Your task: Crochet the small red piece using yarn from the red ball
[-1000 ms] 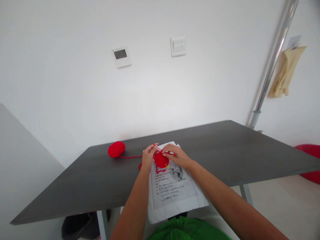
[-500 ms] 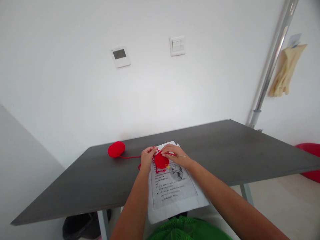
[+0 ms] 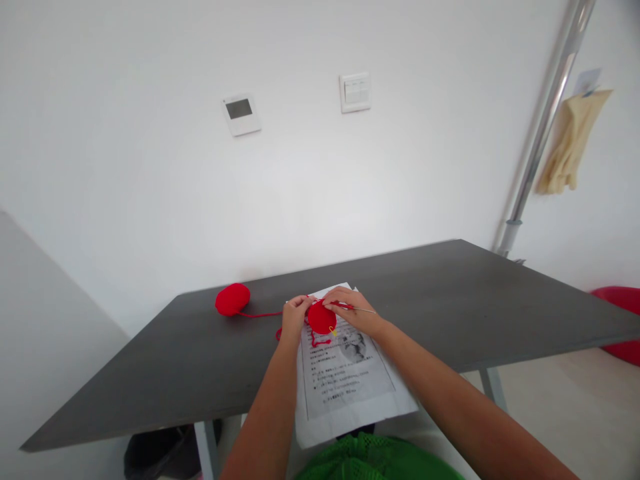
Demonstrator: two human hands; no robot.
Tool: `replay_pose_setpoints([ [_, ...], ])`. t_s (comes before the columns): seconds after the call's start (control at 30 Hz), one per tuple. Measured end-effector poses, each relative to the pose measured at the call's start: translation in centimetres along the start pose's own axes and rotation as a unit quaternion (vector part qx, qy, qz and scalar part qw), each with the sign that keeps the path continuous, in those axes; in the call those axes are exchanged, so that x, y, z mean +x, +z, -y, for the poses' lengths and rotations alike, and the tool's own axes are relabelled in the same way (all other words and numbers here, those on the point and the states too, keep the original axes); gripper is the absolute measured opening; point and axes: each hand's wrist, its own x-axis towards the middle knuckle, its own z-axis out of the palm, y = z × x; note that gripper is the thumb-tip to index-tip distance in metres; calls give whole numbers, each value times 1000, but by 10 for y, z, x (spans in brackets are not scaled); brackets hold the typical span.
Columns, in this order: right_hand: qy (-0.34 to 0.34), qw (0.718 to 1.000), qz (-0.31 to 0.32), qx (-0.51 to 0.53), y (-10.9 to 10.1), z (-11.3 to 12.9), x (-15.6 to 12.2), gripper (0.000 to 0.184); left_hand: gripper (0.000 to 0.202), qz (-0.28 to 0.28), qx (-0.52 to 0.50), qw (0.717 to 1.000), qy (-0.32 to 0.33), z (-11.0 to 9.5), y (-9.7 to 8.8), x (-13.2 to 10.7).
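Note:
A round red crochet piece (image 3: 321,318) hangs between my hands above a printed sheet. My left hand (image 3: 296,314) pinches its left upper edge and the red yarn. In my right hand (image 3: 347,308) is a crochet hook (image 3: 364,309) with a red grip, its metal shaft pointing right; the hook's working tip is hidden by the fingers. A yellow stitch marker (image 3: 333,331) is clipped at the piece's lower right edge. Below it dangles a red yarn tail (image 3: 320,343). From the left hand, the yarn strand (image 3: 263,314) runs left to a red yarn ball (image 3: 233,299).
The printed sheet (image 3: 345,400) overhangs the near edge of the dark table (image 3: 200,367). A black bin (image 3: 163,453) stands under the table at left. Pale gloves (image 3: 575,143) hang on the wall beside a metal pole (image 3: 543,133). Something red (image 3: 620,327) is at far right.
The crochet piece has shifted slightly up and left, and the marker with it. My left hand has dipped a little. The yarn ball stays put.

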Motion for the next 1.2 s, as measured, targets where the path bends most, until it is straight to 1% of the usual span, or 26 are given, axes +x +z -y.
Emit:
replay_pose_setpoints([
  [0.13,4,1000,-4,-14,-1,1,0,16,27,-3,9,1000,2,0,0,0],
  [0.4,2,999,8,-34,-1,1,0,15,27,-4,16,1000,11,2,-1,1],
  [0.73,4,998,30,-47,-2,2,0,12,20,-26,41,998,35,-7,3,-2],
  [0.87,6,997,46,-58,-2,1,-1,12,25,1,27,999,42,-8,4,-3],
  [1.07,17,997,40,-71,-1,0,-2,13,45,60,-17,997,47,-11,7,-7],
  [1.2,33,995,28,-85,-1,0,-3,12,50,71,-10,996,58,-11,8,-7],
])
